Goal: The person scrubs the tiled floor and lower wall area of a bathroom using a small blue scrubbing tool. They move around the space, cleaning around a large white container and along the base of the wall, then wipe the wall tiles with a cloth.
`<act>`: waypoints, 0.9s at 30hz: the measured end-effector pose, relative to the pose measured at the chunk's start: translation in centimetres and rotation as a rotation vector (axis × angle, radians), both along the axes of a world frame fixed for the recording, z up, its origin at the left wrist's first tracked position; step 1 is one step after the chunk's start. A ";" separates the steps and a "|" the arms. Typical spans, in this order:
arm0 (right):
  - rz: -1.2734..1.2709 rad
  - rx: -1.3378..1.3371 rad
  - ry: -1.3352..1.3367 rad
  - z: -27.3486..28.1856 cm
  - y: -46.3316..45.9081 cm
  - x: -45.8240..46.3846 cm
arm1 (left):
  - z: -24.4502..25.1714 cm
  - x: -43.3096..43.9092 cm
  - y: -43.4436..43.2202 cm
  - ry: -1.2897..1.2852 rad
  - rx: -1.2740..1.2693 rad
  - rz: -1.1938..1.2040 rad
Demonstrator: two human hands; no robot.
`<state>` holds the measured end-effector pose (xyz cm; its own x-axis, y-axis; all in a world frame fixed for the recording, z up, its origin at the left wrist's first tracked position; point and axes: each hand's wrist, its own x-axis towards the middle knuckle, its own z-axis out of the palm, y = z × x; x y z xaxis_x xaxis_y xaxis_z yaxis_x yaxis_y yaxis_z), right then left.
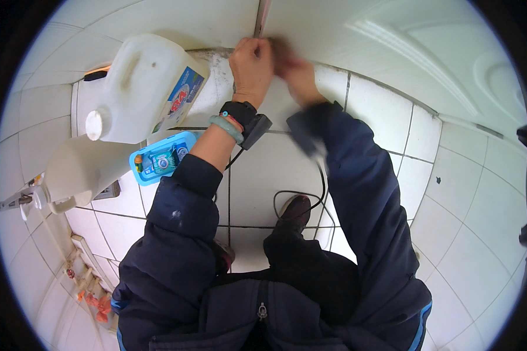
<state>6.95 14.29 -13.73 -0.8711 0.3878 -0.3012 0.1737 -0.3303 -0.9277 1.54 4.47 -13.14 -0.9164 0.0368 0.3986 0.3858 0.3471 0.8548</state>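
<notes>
My left hand is curled with its fingers bent, close to the foot of a narrow upright edge between two pale panels. Whether it grips anything is hidden by the fingers. Beside it, my right hand is blurred by motion. A dark brown object shows at the right fingers, too smeared to identify, and lies against the left hand's side. Both hands are low, near where the white floor tiles meet the panels.
To the left, a large white plastic jug with a label stands near another pale jug. A light blue plastic basket holds small packets. Black cable loops above my shoe. Orange-red plastic lies near a red valve handle.
</notes>
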 end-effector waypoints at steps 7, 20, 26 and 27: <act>-0.021 0.132 -0.091 1.6 0.8 0.2 | -1.1 -0.4 0.3 -0.373 0.130 0.018; -0.228 0.520 -0.131 4.0 1.4 0.2 | -4.0 0.3 0.9 -1.015 0.690 -0.479; -0.178 1.001 -0.009 4.3 1.7 0.6 | -2.5 2.2 1.8 -1.083 0.736 -0.458; -0.167 1.064 -0.021 3.9 1.7 0.6 | -2.0 2.3 1.7 -1.149 0.688 -0.406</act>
<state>7.52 16.03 -9.83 -0.7815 0.5732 0.2464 0.2208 0.6234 -0.7501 3.86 6.18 -15.16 -0.7116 0.4809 -0.5122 -0.6664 -0.2311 0.7089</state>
